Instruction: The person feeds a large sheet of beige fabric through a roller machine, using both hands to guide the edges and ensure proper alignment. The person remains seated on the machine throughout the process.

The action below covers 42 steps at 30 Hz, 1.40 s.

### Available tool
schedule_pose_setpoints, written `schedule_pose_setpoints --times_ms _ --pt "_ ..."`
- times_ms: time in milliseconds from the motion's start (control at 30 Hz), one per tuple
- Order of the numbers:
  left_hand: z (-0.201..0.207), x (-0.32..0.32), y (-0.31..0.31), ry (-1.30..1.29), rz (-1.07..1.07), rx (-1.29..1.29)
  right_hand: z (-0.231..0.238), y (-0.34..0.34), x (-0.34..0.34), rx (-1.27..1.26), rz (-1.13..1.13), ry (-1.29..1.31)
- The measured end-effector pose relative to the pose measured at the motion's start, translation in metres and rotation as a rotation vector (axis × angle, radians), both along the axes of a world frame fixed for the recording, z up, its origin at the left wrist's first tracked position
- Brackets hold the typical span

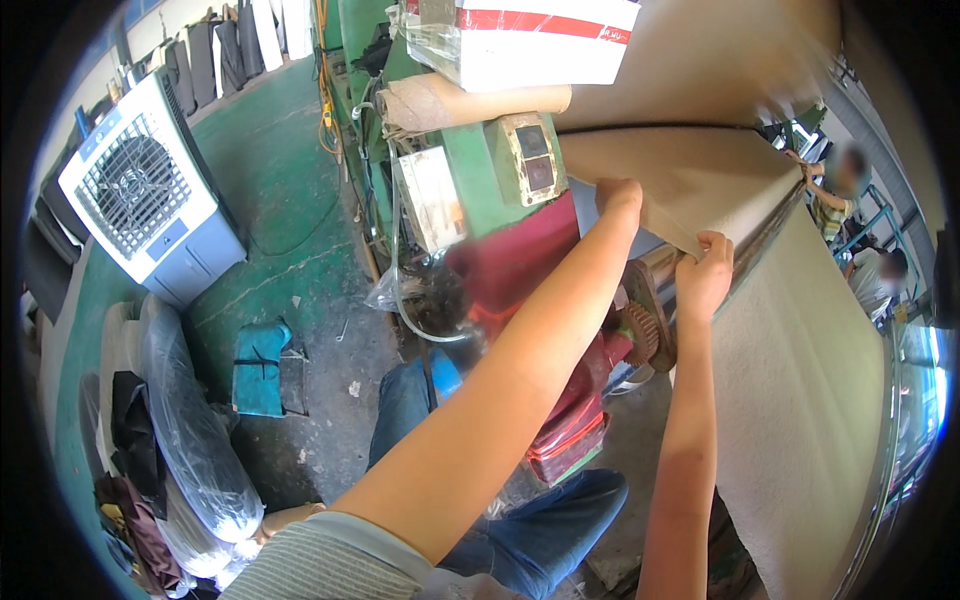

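A wide beige sheet of cloth-like material [690, 165] spreads over the machine ahead of me, its near edge running between my hands. My left hand [620, 197] is closed on that edge, beside the green machine housing. Lower and to the right, my right hand [707, 275] pinches the same edge between thumb and fingers. The edge looks folded into a narrow strip between the two hands. Below it, a toothed gear [640, 332] sits at the end of a roller. Another broad beige length [800, 420] hangs down to the right of my right forearm.
A white box [545, 45] and a rolled beige length [480, 103] lie on top of the machine. An air cooler [150, 190] stands at left, near plastic-wrapped rolls [190, 420]. A teal pouch-like item [260, 368] is on the floor. Another person [832, 190] handles the sheet's far end.
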<state>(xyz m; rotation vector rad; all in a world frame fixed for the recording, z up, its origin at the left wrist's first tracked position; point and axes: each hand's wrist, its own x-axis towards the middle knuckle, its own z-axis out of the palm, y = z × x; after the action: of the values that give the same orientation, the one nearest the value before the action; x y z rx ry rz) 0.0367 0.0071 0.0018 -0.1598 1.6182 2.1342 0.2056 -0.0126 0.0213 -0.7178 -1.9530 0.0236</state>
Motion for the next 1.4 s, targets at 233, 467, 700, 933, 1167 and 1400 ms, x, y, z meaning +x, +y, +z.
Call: schedule_pose_setpoints --times_ms 233,467,700,933,1167,1400 --pt "-0.003 0.002 0.006 0.027 -0.269 0.132 -0.001 0.003 0.0 0.007 0.011 0.0" --pt "0.0 -0.014 -0.002 -0.052 0.077 -0.071 0.0 0.001 -0.005 0.034 0.046 0.03" --pt "-0.007 0.004 0.016 0.005 -0.042 -0.039 -0.004 0.012 0.007 0.108 0.029 -0.02" --pt "-0.006 -0.005 0.014 0.077 0.006 -0.021 0.0 0.011 -0.013 0.071 0.236 -0.004" --pt "0.017 0.006 -0.013 -0.02 0.107 -0.089 0.003 0.006 -0.037 -0.048 0.225 0.096" --pt "-0.029 -0.054 0.009 0.044 -0.024 0.027 0.011 -0.025 -0.046 -0.101 0.43 0.126"
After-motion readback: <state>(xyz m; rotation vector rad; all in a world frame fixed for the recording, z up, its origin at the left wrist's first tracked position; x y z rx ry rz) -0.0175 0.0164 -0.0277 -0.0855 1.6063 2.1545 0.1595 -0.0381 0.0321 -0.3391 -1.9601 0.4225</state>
